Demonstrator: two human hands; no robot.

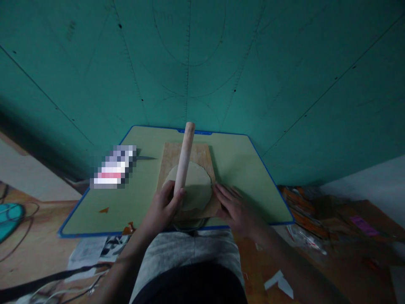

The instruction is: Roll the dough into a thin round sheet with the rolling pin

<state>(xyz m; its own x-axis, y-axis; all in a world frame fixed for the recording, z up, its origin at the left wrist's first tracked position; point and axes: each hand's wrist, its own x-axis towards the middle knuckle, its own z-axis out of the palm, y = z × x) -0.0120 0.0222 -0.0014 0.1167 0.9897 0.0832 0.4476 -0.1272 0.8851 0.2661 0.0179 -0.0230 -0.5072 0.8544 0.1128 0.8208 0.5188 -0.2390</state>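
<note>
Gripping the near end of a rolling pin (186, 156), the left hand (163, 206) holds it pointing away from the person, over a flat round of dough (201, 185). From where I stand, I can't tell whether the two touch. The dough lies on a wooden board (201, 151) on the low table (247, 169). The right hand (233, 207), unclenched with fingers stretched out, is at the board's right edge, beside the dough.

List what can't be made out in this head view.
All in the head view:
Rolling pin: near end hidden by the left hand.
Dough: partly hidden by rolling pin and left hand.
Object on the table: pixelated.
Teal item: cut off by left edge.
</note>
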